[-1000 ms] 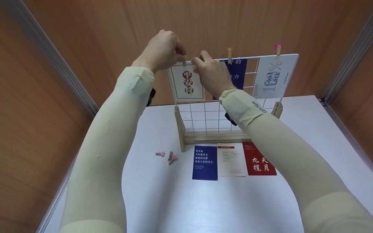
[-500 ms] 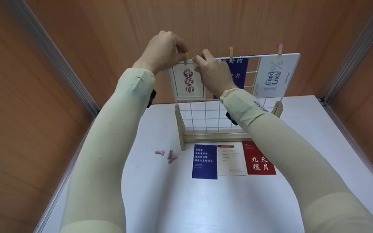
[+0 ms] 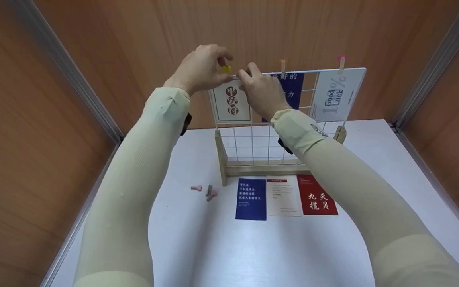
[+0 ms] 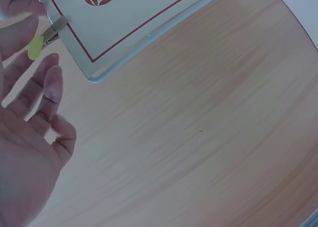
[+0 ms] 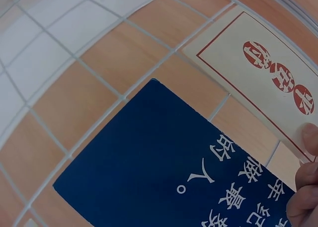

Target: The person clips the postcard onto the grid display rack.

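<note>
A cream card [image 3: 231,101] with red round characters hangs at the left end of a white wire grid [image 3: 252,139]. At its top edge sits a wooden clothespin [image 4: 55,28] with a yellow heart [image 4: 35,47]. My left hand [image 3: 199,67] surrounds that clothespin with fingers spread and apart from it, as the left wrist view shows. My right hand [image 3: 264,89] pinches the card's upper right corner at the top bar, thumb on the card face in the right wrist view. Behind that hand hangs a blue card [image 5: 144,152] with white characters, partly hidden in the head view.
A "Good Luck" card [image 3: 336,95] hangs at the grid's right under a pink-topped clothespin [image 3: 342,62]. On the white table [image 3: 229,247] lie blue [image 3: 250,199], cream [image 3: 284,197] and red [image 3: 316,197] cards, with several pink-decorated clothespins [image 3: 211,194] to their left.
The left hand's fingers and thumb have parted and released the clothespin, whose yellow heart now shows more. The right hand stays at the card's corner.
</note>
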`<state>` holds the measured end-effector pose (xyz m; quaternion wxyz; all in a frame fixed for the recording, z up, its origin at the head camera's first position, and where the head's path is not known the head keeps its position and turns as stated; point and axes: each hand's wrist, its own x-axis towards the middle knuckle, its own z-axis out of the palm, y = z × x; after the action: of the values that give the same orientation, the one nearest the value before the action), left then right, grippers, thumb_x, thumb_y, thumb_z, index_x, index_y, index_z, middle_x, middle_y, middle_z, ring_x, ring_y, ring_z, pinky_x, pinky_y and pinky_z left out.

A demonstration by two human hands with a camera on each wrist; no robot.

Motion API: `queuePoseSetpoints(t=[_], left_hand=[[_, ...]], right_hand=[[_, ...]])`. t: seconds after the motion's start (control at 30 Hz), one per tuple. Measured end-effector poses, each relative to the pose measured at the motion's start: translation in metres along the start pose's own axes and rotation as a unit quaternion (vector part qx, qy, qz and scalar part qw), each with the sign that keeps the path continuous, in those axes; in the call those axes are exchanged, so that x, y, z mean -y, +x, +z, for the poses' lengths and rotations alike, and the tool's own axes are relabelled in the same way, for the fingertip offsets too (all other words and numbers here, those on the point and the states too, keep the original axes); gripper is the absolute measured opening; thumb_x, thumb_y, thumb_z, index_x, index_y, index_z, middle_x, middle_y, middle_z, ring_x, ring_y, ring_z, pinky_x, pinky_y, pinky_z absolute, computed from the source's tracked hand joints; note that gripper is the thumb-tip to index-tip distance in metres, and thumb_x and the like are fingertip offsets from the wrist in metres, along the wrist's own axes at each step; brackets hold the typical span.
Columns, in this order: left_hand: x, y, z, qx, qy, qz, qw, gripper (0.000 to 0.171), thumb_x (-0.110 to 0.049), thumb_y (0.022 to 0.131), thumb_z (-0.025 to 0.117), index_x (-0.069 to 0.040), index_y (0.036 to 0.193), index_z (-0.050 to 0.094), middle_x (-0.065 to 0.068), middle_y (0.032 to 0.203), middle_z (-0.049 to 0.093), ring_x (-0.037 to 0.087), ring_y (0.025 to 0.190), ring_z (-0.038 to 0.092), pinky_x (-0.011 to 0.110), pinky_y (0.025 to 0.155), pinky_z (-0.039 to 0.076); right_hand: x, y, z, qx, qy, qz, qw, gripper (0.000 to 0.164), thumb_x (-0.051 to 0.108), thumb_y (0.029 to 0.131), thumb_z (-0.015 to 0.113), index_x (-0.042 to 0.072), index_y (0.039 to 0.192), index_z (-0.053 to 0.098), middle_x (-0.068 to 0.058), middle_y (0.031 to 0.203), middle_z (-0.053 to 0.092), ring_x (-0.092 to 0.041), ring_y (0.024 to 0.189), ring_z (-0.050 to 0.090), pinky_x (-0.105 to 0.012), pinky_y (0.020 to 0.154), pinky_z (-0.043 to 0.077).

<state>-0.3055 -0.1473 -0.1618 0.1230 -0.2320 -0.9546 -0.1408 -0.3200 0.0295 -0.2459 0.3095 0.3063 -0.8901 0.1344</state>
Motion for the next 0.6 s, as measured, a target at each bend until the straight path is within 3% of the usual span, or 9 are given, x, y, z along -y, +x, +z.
queuePoseSetpoints(t=[0.3, 0.43, 0.6], left_hand=[[0.0045, -0.0019, 0.0034, 0.01, 0.0, -0.018, 0.9998, 0.048, -0.024, 0.092, 0.069, -0.011, 0.137, 0.058, 0.008, 0.131, 0.055, 0.024, 0.119, 0.052, 0.039, 0.103, 0.041], [0.0055, -0.0012, 0.0039, 0.005, 0.017, -0.012, 0.9998, 0.053, -0.028, 0.091, 0.071, -0.013, 0.139, 0.056, 0.008, 0.134, 0.054, 0.026, 0.126, 0.046, 0.048, 0.109, 0.031], [0.0064, -0.0005, 0.007, 0.021, 0.029, -0.013, 0.9993, 0.063, -0.032, 0.09, 0.072, -0.018, 0.146, 0.048, 0.006, 0.144, 0.048, 0.028, 0.135, 0.038, 0.054, 0.109, 0.026]], right_hand=[[-0.0035, 0.0006, -0.0003, 0.014, -0.046, -0.026, 0.999, 0.024, 0.012, 0.1, 0.058, -0.002, 0.12, 0.056, -0.021, 0.121, 0.054, -0.022, 0.056, 0.057, -0.033, 0.052, 0.051], [-0.0047, 0.0009, -0.0018, 0.019, -0.051, -0.026, 0.998, 0.032, 0.011, 0.1, 0.059, -0.001, 0.129, 0.055, -0.021, 0.122, 0.053, -0.021, 0.057, 0.056, -0.033, 0.053, 0.052], [-0.0076, -0.002, -0.0026, 0.034, -0.048, -0.013, 0.998, 0.043, 0.009, 0.1, 0.058, 0.003, 0.142, 0.05, -0.02, 0.13, 0.05, -0.021, 0.056, 0.055, -0.032, 0.053, 0.051]])
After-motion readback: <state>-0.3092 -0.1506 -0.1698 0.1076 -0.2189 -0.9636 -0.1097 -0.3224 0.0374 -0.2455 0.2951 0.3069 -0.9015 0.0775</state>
